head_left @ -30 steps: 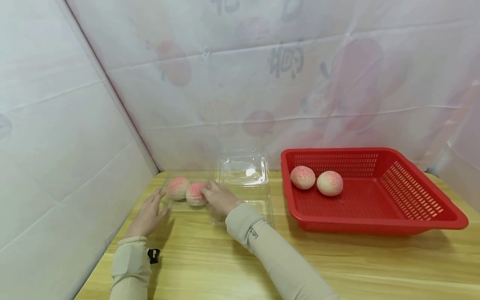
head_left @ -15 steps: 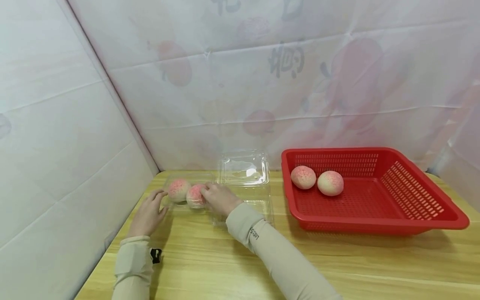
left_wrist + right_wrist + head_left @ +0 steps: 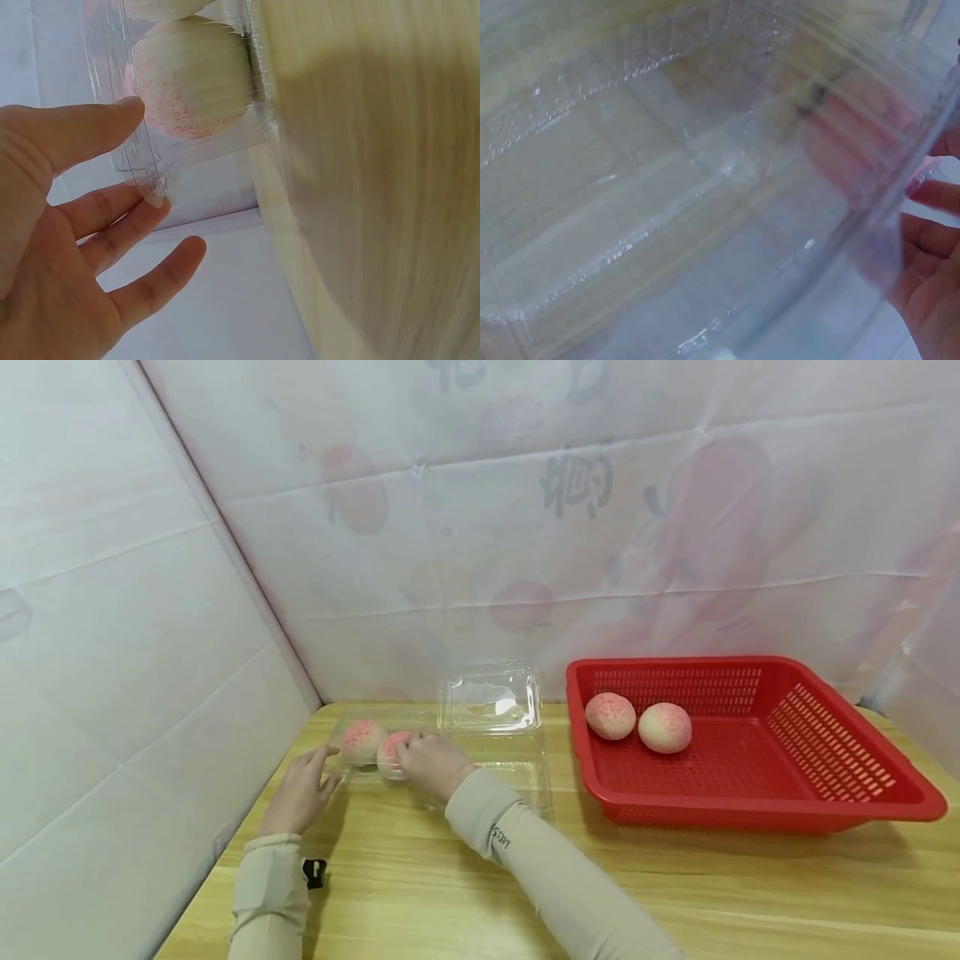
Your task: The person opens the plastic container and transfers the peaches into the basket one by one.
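Two cream-and-pink peaches sit side by side in a clear plastic box at the table's far left: the left peach (image 3: 363, 742) and the right peach (image 3: 390, 757). Beside the box's left end is my left hand (image 3: 298, 789), fingers spread. In the left wrist view its thumb and fingertips touch the rim and corner of the clear box (image 3: 214, 146), near a peach (image 3: 196, 79). My right hand (image 3: 437, 763) has bent fingers on the right peach's right side. The right wrist view is blurred by plastic in front; that hand (image 3: 934, 262) shows only partly.
A second clear box (image 3: 528, 781) stands right of the first, its lid (image 3: 487, 697) raised, partly behind my right forearm. A red basket (image 3: 720, 810) at the right holds two more peaches (image 3: 611, 717). White printed cloth (image 3: 487, 527) hangs behind the wooden table (image 3: 405, 893).
My right hand has shifted slightly left against the right peach. The left hand keeps almost the same place at the box's end. The whole view has drifted a little.
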The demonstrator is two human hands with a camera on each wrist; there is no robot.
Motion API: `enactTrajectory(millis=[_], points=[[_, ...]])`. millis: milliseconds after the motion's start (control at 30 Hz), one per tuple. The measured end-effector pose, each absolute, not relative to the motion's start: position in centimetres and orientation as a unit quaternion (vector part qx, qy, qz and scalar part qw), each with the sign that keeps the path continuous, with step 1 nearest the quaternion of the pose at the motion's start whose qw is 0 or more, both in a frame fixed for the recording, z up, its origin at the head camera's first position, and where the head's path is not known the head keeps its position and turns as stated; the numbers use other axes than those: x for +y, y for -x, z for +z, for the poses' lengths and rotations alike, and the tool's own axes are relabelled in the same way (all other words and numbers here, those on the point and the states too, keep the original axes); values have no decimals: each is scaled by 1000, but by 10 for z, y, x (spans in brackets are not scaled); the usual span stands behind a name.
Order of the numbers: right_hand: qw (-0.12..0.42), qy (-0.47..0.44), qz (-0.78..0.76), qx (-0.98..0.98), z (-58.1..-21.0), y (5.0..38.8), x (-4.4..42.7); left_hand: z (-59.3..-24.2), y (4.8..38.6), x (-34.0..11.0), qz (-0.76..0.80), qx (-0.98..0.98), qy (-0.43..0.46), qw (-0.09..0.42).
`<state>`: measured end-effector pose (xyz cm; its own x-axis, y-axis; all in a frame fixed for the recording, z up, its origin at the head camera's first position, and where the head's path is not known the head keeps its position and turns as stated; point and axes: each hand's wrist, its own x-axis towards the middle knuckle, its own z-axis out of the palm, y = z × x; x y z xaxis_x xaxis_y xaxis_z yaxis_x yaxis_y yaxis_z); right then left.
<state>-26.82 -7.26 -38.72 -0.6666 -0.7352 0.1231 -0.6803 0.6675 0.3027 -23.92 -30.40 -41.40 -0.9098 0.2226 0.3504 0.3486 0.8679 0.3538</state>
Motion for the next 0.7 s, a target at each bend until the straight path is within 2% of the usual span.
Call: enactTrajectory(millis=[367, 700], points=[[195, -366, -151, -897, -396, 265, -82, -412, 238, -300, -168, -961, 150, 159], [194, -364, -144, -900, -393, 264, -88, -412, 238, -299, -171, -962, 144, 160]])
